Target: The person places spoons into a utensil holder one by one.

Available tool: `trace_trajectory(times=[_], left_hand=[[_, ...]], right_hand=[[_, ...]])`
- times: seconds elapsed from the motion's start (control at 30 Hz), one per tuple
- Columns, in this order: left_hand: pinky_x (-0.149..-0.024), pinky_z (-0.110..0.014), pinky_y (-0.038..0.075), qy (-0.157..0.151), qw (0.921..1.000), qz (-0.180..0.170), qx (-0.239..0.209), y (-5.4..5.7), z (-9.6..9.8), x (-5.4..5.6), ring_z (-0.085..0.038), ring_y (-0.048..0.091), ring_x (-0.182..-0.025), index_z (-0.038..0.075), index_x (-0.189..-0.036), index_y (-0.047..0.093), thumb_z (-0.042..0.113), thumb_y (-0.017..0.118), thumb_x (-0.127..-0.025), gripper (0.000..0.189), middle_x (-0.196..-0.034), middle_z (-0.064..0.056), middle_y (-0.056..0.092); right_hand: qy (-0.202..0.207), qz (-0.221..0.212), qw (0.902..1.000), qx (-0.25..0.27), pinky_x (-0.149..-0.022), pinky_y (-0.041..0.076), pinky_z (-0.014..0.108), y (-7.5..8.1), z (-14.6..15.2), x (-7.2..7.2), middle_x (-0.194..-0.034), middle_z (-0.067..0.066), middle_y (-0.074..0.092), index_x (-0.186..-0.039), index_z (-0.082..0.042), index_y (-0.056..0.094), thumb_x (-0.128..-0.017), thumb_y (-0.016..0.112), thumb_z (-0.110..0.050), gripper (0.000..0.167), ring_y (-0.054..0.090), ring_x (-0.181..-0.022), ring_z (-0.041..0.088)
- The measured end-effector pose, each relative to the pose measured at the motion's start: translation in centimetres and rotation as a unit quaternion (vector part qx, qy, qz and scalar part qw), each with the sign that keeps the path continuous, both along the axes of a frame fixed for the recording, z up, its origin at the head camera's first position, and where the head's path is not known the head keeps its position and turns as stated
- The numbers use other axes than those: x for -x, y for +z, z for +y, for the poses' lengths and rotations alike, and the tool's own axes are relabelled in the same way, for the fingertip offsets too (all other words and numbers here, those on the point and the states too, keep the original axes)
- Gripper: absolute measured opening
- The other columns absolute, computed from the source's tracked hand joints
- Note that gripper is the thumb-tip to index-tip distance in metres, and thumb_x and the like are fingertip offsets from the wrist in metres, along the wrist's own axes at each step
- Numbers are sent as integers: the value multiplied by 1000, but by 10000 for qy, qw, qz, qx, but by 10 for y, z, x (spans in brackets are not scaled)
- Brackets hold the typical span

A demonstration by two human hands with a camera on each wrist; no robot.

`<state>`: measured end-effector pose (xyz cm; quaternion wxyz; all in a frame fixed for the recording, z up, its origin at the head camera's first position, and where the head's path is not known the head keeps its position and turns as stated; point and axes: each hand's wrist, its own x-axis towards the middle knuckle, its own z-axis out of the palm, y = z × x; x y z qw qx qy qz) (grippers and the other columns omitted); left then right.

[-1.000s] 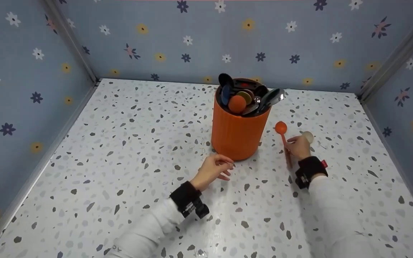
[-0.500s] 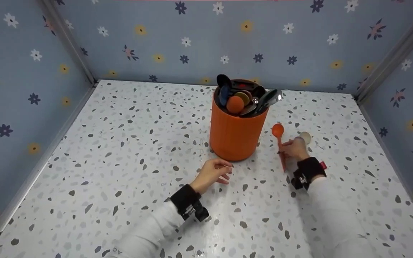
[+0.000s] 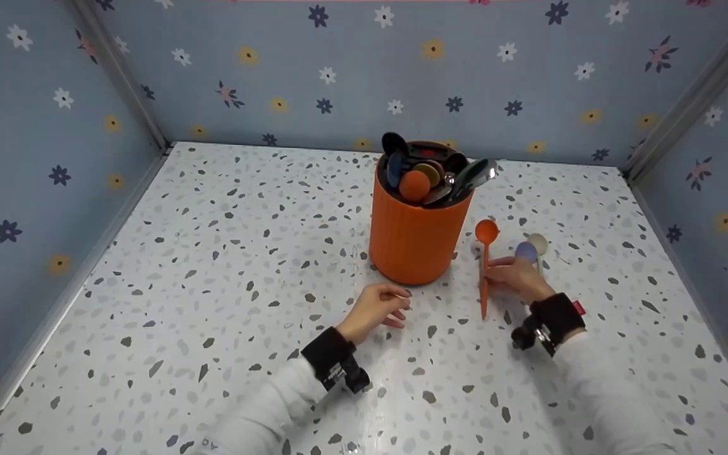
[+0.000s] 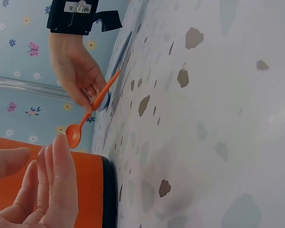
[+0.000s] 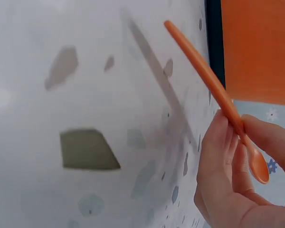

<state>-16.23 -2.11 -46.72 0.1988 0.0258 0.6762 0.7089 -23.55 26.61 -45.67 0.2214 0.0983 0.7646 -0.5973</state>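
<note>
Between thumb and fingers my right hand (image 3: 519, 278) pinches an orange spoon (image 3: 486, 232) by its handle. Its bowl points toward the back, and in the right wrist view the handle stands off the table with a shadow beside it. Just behind this hand lie a blue spoon (image 3: 526, 251) and a cream spoon (image 3: 538, 242), their handles mostly hidden. My left hand (image 3: 373, 309) holds nothing; its fingers are loosely bent in front of the orange utensil holder (image 3: 418, 246). Spoons and other utensils, including an orange round-headed one (image 3: 414, 186), stand in the holder.
The speckled white table (image 3: 244, 265) is bounded by flowered blue panels (image 3: 364, 76) at the back and both sides. The tall holder stands between the two hands, toward the back. A metal-topped utensil (image 3: 487, 174) leans out over its right rim.
The right hand has picked the orange spoon up off the table and moved it slightly left and nearer. The blue spoon's bowl now shows behind that hand. The left hand has barely moved.
</note>
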Motion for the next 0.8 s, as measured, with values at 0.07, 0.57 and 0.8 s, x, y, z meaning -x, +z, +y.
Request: trace_trajectory(times=[0.07,0.57,0.8], left_hand=[[-65,-26,62,-24,10000,24,-7,-1,0,-1,-8,60,-66,-19,-117,56,-2,52,-93,30,-100,-24,68],[-70,-30,63,-330,9994,-58,-19,-7,9,-6,-7,62,-66,-19,-115,57,-5,59,-89,29,-86,-7,66],[-73,-31,63,-515,9985,-76,-141,-5,17,-11,-7,62,-67,-20,-116,57,-4,60,-90,31,-81,-2,62]], right_hand=[[42,-23,9997,257,-75,59,21,-1,-2,-4,-79,-4,67,-128,17,46,-96,57,-1,39,67,-75,4],[531,-254,9876,1456,-83,60,23,6,-32,-35,-88,1,71,-126,15,46,-96,58,-2,37,70,-84,9],[560,-154,9879,1441,-85,60,23,9,-43,-49,-91,1,69,-124,13,49,-96,59,-2,34,70,-87,9]])
